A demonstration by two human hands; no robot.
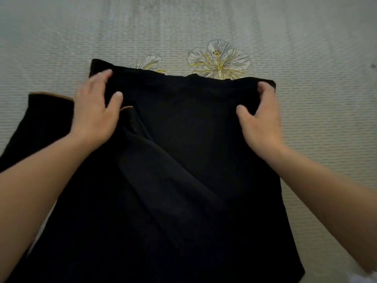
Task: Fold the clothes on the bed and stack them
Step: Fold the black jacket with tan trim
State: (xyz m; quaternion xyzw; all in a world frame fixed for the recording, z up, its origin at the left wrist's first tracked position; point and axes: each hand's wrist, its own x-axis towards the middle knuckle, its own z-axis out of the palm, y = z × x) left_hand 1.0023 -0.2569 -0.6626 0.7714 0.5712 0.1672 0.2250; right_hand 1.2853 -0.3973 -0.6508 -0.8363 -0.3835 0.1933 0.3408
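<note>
A black garment (pixel 179 160) with tan trim lies spread on the bed, its far edge toward the flower print. One black sleeve (pixel 38 123) with a tan cuff sticks out to the left. My left hand (pixel 95 111) grips the garment's far left corner, thumb on top of the cloth. At the far right corner my right hand (pixel 261 119) pinches the cloth between thumb and fingers. A diagonal crease runs down the middle of the garment. No other clothes or stack show in the head view.
The bed (pixel 316 48) has a pale grey-green ribbed cover with two white and yellow printed flowers (pixel 219 60) just beyond the garment. Bare cover stretches to the far side and to the right. Something white (pixel 369 279) peeks in at the bottom right corner.
</note>
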